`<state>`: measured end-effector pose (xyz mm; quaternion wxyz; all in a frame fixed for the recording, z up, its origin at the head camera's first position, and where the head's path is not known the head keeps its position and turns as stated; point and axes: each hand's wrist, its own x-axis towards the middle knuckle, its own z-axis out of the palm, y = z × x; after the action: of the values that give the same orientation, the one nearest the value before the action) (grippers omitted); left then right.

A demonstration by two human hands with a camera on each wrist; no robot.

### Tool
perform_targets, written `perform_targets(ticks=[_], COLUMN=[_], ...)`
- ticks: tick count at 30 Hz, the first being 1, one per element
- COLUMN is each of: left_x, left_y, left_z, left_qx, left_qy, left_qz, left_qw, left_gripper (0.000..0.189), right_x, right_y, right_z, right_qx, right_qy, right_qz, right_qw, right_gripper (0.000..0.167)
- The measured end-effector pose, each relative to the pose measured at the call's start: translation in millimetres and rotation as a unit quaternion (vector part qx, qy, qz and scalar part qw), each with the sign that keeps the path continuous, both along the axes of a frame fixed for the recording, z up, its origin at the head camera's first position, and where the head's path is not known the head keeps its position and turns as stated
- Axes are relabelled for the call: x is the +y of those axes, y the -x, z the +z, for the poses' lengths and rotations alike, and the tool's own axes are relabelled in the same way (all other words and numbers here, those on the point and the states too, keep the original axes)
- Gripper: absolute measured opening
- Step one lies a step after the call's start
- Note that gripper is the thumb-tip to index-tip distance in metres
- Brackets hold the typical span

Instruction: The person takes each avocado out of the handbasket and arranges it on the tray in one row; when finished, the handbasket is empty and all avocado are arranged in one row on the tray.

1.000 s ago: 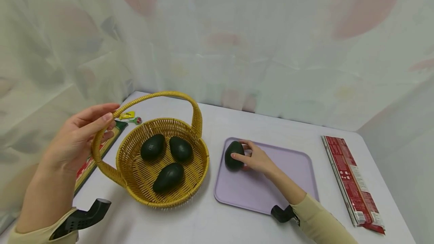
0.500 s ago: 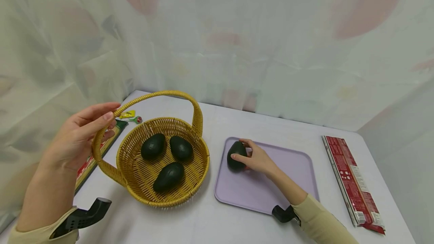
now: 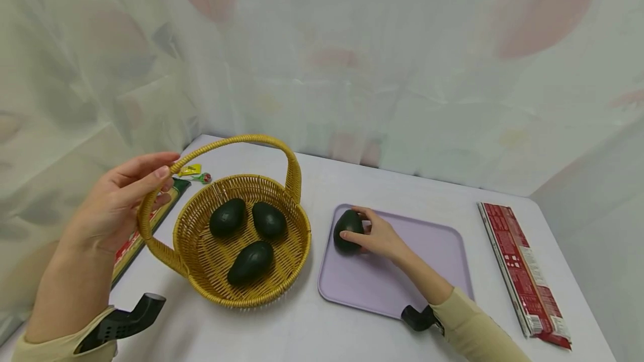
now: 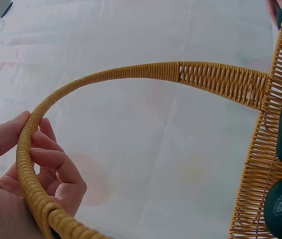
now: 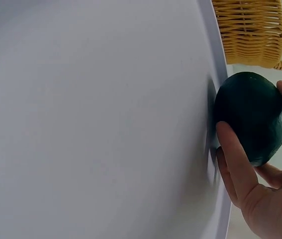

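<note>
My left hand (image 3: 121, 197) grips the wrapped handle (image 4: 131, 72) of a round yellow wicker basket (image 3: 297, 272), its fingers and thumb curled round the arch. Inside the basket lie three dark green avocados, one at the front (image 3: 250, 262) and two behind it (image 3: 227, 218). Over the left end of a pale purple tray (image 3: 417, 267), my right hand (image 3: 377, 234) holds another dark avocado (image 3: 347, 231) between thumb and fingers. In the right wrist view that avocado (image 5: 252, 114) appears close to the tray's edge, with the fingers around its side.
A long red packet (image 3: 523, 272) lies right of the tray. Behind the left hand, a long green-and-yellow packet (image 3: 166, 205) is partly hidden. A small yellow wrapper (image 3: 189, 170) and a lollipop-like item (image 3: 203, 178) lie beyond the basket. A patterned curtain (image 3: 342, 71) backs the white table.
The right hand and its avocado shift slightly right, then back left, over the tray. The left hand and the basket stay nearly still.
</note>
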<state>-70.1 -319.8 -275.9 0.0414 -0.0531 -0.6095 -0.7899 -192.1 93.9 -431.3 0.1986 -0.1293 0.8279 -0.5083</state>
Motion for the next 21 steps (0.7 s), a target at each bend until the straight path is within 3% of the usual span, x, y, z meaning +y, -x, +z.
perform_targets(ticks=[12,21], left_x=[0.3,0.4], left_y=[-0.4,-0.4], left_z=[0.5,0.6], left_qx=[-0.007,-0.007], left_qy=[0.001,0.006], left_qz=[0.002,0.003], left_qw=[1.0000,1.0000], left_gripper=[0.030,0.030], right_x=[-3.4,-1.3], right_y=[-1.1,-1.6], right_z=[0.4,3.0], right_qx=[-0.007,0.020], right_qy=[-0.005,-0.026], right_qz=[-0.002,0.014], right_qw=[1.0000,0.9994], right_gripper=[0.076,0.079])
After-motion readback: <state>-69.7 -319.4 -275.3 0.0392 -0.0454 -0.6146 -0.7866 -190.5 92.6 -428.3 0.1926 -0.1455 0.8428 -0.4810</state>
